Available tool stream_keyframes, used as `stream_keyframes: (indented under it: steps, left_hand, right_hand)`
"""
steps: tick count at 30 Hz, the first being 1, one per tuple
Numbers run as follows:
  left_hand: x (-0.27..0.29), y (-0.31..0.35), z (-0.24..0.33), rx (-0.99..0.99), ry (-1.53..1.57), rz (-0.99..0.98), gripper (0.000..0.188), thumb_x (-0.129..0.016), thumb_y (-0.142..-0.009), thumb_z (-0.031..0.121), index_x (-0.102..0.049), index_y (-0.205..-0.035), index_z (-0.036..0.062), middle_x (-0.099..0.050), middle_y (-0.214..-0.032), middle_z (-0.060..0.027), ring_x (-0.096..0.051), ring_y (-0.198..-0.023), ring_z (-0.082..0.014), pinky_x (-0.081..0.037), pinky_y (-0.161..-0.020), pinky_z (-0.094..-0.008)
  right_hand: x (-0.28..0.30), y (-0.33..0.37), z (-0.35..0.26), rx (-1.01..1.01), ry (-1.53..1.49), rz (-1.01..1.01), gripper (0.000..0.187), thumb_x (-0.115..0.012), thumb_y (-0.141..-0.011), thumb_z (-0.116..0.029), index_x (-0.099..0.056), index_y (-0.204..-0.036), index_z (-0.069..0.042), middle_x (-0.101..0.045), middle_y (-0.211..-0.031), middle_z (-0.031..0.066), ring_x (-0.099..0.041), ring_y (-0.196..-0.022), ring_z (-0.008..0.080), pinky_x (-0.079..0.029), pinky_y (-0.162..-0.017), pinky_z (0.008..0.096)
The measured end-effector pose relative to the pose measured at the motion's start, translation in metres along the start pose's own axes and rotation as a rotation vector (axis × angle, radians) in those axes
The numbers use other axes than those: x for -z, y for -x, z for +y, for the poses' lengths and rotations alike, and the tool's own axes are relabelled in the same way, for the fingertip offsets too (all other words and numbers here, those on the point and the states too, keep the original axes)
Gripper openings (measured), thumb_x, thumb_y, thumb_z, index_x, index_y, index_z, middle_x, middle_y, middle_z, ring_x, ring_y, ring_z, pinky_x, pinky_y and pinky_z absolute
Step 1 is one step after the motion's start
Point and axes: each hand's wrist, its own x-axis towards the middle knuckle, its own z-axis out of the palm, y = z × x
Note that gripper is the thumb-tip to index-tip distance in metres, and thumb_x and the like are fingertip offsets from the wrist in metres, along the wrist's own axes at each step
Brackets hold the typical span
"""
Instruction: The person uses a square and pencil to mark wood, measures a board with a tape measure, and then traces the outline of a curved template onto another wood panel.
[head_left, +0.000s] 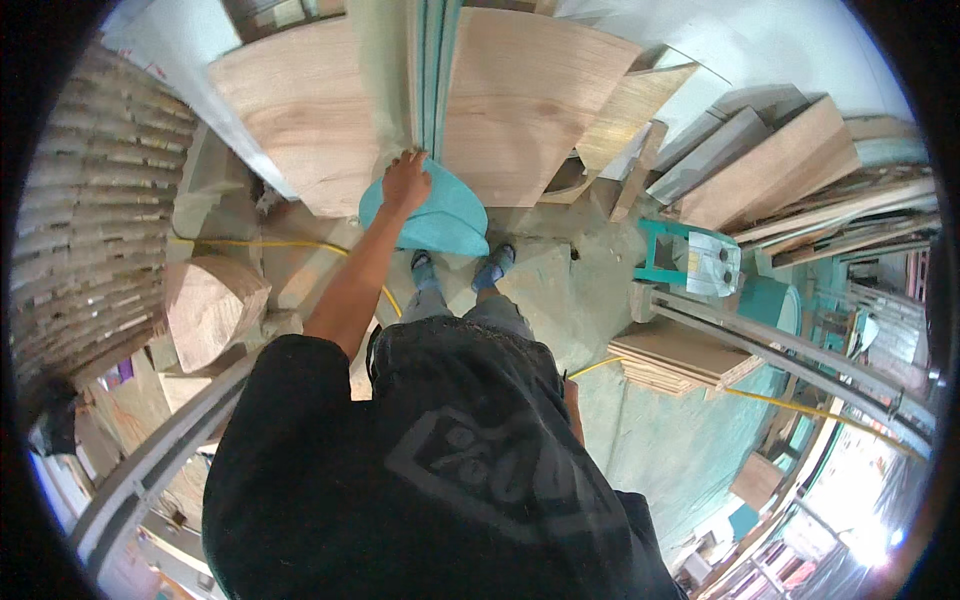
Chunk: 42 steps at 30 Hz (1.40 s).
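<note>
My left hand [407, 182] reaches forward at the end of my stretched arm. Its fingers curl over the edge of a teal rounded panel [458, 222], just where long teal strips [432, 75] run up and away from it. The fingertips are small and partly hidden against the strips. Below the panel are my feet in sandals, close to its lower edge. Only a sliver of my right arm [574, 405] shows beside my dark shirt; the right hand itself is hidden by my body.
Large plywood sheets [300, 105] lean on both sides of the strips. Boards [775, 165] lean at the right, near a teal stool [660, 250]. Stacked panels [690, 355] lie right of me. A yellow hose [270, 243] crosses the floor. Piled slats [100, 200] stand left.
</note>
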Motion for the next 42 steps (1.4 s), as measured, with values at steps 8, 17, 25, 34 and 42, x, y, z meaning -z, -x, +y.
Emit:
stream_keyframes:
  steps: [8,17,25,34,42]
  left_hand:
    - [-0.010,-0.009,0.000,-0.053,0.075,-0.060,0.031,-0.065,-0.089,0.032,-0.060,-0.115,0.0142,-0.059,-0.112,-0.0160,-0.061,-0.103,-0.0372,-0.052,-0.082,-0.0490]
    - [-0.029,0.067,-0.013,0.102,0.157,0.193,0.026,-0.070,-0.087,0.031,-0.065,-0.089,0.0055,-0.061,-0.086,-0.0134,-0.060,-0.084,-0.0311,-0.049,-0.072,-0.0440]
    - [-0.019,0.124,0.009,0.211,0.152,0.247,0.029,-0.067,-0.089,0.030,-0.062,-0.089,0.0011,-0.061,-0.092,-0.0187,-0.059,-0.085,-0.0376,-0.049,-0.075,-0.0499]
    - [-0.005,0.127,0.010,-0.026,-0.069,0.111,0.022,-0.060,-0.094,0.025,-0.062,-0.086,0.0046,-0.059,-0.088,-0.0157,-0.061,-0.087,-0.0376,-0.051,-0.070,-0.0493]
    - [-0.020,0.033,0.020,0.191,-0.164,0.063,0.029,-0.054,-0.097,0.032,-0.062,-0.093,0.0050,-0.062,-0.098,-0.0163,-0.064,-0.088,-0.0385,-0.052,-0.074,-0.0498]
  right_hand:
    - [-0.124,-0.043,0.076,-0.174,-0.795,0.336,0.034,-0.052,-0.095,-0.025,-0.066,-0.080,0.002,-0.069,-0.079,0.0205,-0.066,-0.069,0.0385,-0.050,-0.060,0.0472]
    - [-0.039,-0.046,0.034,-0.446,-0.574,0.222,0.044,-0.061,-0.093,-0.036,-0.070,-0.087,0.006,-0.064,-0.068,0.0092,-0.056,-0.064,0.0144,-0.045,-0.060,0.0372]
    - [0.016,-0.036,-0.015,-0.487,-0.934,0.158,0.038,-0.063,-0.093,-0.033,-0.069,-0.085,0.004,-0.063,-0.069,0.0038,-0.052,-0.063,0.0118,-0.043,-0.058,0.0335]
    - [0.021,-0.064,-0.008,-0.595,-0.808,0.202,0.042,-0.068,-0.087,-0.037,-0.070,-0.080,0.004,-0.063,-0.065,0.0050,-0.054,-0.060,0.0133,-0.045,-0.057,0.0359]
    - [0.017,-0.081,-0.003,-0.504,-0.815,0.247,0.044,-0.062,-0.086,-0.042,-0.073,-0.084,0.001,-0.063,-0.062,0.0129,-0.062,-0.059,0.0231,-0.046,-0.058,0.0384]
